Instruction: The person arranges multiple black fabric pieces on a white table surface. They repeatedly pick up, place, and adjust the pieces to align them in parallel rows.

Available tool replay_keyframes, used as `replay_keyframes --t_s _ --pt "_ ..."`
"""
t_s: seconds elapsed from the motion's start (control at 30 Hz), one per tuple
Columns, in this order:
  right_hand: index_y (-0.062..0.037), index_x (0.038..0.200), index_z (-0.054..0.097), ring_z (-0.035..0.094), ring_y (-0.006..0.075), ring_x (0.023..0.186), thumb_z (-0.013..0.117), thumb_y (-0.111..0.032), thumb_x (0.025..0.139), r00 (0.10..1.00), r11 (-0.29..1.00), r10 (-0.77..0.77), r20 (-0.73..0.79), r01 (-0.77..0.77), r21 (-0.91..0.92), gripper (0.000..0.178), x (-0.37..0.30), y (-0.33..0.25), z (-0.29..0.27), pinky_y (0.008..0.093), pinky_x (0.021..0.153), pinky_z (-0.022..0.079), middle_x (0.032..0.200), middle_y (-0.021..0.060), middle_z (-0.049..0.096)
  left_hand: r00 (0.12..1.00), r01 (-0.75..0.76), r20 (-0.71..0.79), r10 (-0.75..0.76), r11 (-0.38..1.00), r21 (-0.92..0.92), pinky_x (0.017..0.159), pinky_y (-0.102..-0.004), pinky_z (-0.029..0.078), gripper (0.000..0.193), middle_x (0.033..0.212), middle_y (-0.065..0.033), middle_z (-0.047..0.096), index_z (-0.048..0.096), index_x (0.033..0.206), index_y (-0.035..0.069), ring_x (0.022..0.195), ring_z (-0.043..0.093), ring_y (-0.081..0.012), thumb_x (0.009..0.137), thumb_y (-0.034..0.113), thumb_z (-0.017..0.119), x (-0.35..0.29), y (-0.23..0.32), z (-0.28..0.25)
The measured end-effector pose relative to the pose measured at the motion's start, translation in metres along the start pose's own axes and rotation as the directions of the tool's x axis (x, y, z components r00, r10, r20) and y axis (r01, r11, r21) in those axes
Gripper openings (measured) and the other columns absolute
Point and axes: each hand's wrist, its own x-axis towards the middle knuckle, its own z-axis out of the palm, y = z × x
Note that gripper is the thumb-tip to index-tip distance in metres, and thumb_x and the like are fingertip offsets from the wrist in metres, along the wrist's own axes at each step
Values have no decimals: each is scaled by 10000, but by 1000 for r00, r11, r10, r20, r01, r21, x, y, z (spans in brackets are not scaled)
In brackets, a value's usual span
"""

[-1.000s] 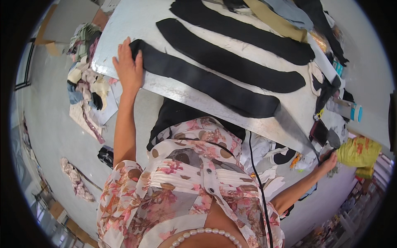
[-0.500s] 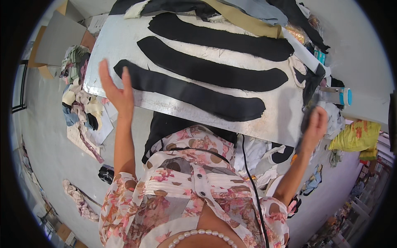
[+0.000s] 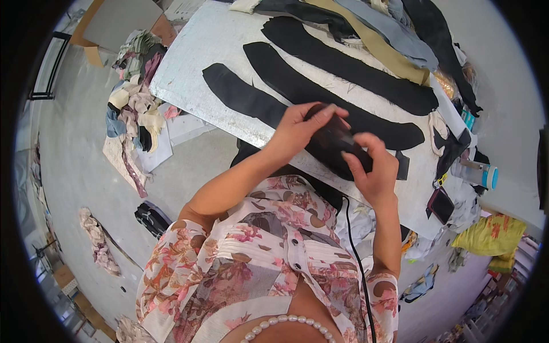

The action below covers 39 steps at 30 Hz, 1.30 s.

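Left of the left fingers [image 3: 318, 119], a black strip [image 3: 240, 94] lies on the tabletop [image 3: 189, 68]. Those fingers clamp a dark, blurred piece [image 3: 336, 143] between both hands; two more black strips [image 3: 320, 87] lie beyond. The right fingers [image 3: 374, 143] grip its other end, a dark rectangular object [image 3: 441, 206] farther right.

- Bright; glare on table edge [image 3: 239, 130], left of left hand [image 3: 300, 128]
- Dark piece [image 3: 337, 140], left of right hand [image 3: 377, 166], slightly blurred
- Far beyond them, lines bend, corners blacken
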Motion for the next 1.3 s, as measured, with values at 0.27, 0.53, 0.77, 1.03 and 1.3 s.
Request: replay_keyframes --t_s 0.27,0.53,0.77,1.03,1.3 --pt "-13 1328 516 539 35 711 675 85 786 793 536 468 391 -606 588 573 -11 35 -21 166 642 403 813 -2 616 933 -48 -333 137 964 261 702 -222 506 321 828 -40 689 676 1077 0 767 637 -89 935 287 665 14 31 -43" --pt "-9 1138 583 452 10 649 680 41 815 791 637 506 344 -612 469 340 12 47 3 166 603 344 695 -56 533 919 73 -390 -58 997 24 444 -217 462 167 766 -31 665 680 900 1 578 608 -87 884 161 725 27 28 -108" --pt "-52 1097 592 489 92 573 723 -16 791 851 834 468 236 -514 200 334 43 61 32 244 574 392 621 9 534 888 154 -457 60 896 417 429 -202 411 214 628 -21 636 689 865 -18 505 587 -65 839 179 766 51 36 -152" --pt "-96 1090 590 578 226 574 758 -84 776 924 935 355 138 -355 -29 356 53 66 45 338 561 446 671 62 591 816 232 -446 367 499 835 549 -254 457 195 652 -38 661 713 821 9 568 584 -93 827 198 764 71 31 -167" --pt "-103 1112 581 632 297 635 775 -103 769 955 953 286 74 -276 -123 394 56 64 54 386 579 471 724 98 623 785 112 -347 514 434 894 560 -267 465 174 666 -55 666 701 836 4 575 575 -98 838 173 745 76 19 -177"
